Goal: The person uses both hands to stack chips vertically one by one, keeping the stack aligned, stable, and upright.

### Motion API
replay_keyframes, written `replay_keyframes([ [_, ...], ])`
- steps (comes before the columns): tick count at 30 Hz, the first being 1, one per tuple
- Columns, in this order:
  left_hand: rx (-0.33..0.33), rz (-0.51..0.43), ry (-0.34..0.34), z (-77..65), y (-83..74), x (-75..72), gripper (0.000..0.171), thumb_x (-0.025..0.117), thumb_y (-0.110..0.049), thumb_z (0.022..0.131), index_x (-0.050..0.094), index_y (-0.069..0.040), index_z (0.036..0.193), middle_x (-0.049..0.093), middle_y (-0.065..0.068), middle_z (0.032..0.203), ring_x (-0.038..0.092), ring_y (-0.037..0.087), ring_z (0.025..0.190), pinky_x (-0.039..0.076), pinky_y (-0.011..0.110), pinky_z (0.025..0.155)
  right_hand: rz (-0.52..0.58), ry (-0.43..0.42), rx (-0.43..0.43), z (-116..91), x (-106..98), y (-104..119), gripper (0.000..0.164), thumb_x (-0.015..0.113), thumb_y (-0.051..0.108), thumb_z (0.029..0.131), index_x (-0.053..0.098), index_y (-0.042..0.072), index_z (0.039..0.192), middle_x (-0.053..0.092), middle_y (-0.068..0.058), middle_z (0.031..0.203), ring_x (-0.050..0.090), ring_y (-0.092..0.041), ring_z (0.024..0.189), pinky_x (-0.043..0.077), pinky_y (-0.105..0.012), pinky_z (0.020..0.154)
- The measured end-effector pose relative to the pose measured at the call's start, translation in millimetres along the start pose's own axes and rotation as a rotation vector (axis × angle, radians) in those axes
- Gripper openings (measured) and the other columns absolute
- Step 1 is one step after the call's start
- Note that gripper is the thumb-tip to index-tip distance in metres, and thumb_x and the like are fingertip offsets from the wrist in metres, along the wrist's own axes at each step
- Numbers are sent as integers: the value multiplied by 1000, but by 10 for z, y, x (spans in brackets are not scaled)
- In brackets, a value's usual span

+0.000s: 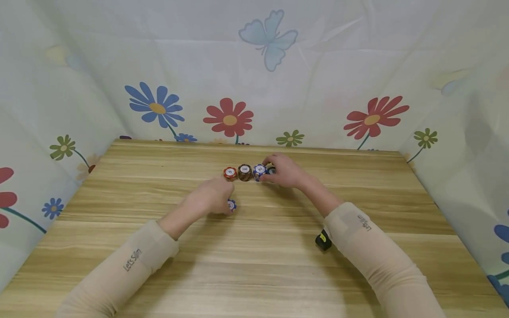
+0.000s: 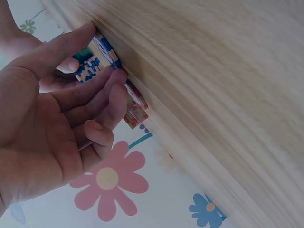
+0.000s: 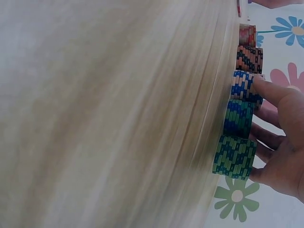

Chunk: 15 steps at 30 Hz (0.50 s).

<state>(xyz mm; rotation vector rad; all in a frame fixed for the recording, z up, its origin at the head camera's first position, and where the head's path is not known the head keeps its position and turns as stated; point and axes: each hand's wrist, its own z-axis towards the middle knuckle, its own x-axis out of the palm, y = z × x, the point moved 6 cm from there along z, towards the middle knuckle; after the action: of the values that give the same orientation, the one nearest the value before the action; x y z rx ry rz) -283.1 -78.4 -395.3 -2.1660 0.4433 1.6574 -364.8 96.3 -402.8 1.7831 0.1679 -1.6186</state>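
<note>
Several stacks of poker chips stand in a row: red (image 1: 229, 173), black-and-brown (image 1: 245, 172), blue-and-white (image 1: 260, 170), blue-green (image 3: 239, 118) and green (image 3: 234, 156). My right hand (image 1: 285, 171) grips the blue-and-white stack, thumb at its near side; the other fingers pass behind the blue-green and green stacks. In front of the row, my left hand (image 1: 210, 195) pinches a blue poker chip (image 2: 108, 50) between thumb and fingertips. Beyond these fingers, the left wrist view shows a red chip (image 2: 137, 95), which the left hand hides in the head view.
A small black object with a yellow mark (image 1: 323, 240) sits beside the right sleeve. The wooden table (image 1: 254, 265) ends at the back against a flower-printed cloth (image 1: 318, 79), which also hangs at both sides.
</note>
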Motion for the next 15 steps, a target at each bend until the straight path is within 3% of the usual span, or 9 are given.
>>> replay_keyframes([
  [8,24,26,30,19,-25,22,27,82,-24,81,60,-11,75,55,2,74,49,18,69,43,34,59,-7,-10,-13,2,22,-19,44,78,29,93,66,0,124,64,-17,126,58,-34,120,44,-47,104],
  [15,24,-68,45,34,-52,-28,24,79,-19,83,58,-13,73,53,0,68,45,13,60,37,30,53,-2,-13,-14,15,14,-33,42,78,28,94,66,1,123,64,-18,128,57,-34,122,45,-46,103],
])
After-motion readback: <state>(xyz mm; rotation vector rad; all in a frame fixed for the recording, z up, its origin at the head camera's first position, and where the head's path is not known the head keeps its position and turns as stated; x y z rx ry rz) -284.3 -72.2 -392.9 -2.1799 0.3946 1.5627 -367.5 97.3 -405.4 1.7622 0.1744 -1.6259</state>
